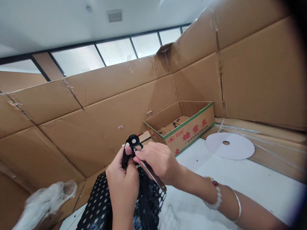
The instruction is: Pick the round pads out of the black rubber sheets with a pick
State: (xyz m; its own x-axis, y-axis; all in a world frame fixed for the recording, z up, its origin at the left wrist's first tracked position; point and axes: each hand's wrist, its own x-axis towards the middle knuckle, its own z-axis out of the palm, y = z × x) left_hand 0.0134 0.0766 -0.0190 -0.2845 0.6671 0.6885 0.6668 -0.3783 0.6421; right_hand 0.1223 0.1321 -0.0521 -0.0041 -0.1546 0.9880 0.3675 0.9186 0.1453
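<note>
From where I stand, the assembly in hand is unfinished: the black ring pieces point(129, 137) are held above the white surface point(192, 179), inward of its far edge, with neither hand released. The left hand point(123, 177) is clamped on the pieces between thumb and fingers. The right hand point(161, 161) pinches a flat metal tool point(154, 177), tweezers by its look, with the tip directed at the ring pieces. The hands are close together at the work point; whether the tip grips a ring cannot be told. Below them, a black perforated sheet point(97, 196) and a tangle of black mesh point(151, 207) lie toward the near side of the surface. The holes in the sheet suggest that discs have been taken out, though this is inference. At the far right corner stands an open carton point(192, 131) containing cardboard pieces point(181, 119) with small black rings on them; these are probably completed items. A white disc point(237, 148) lies at the right edge, and a clear plastic bag point(48, 199) at the left edge. Judged thus, some output exists, one piece is in process, and the quantity outstanding cannot be determined.
</note>
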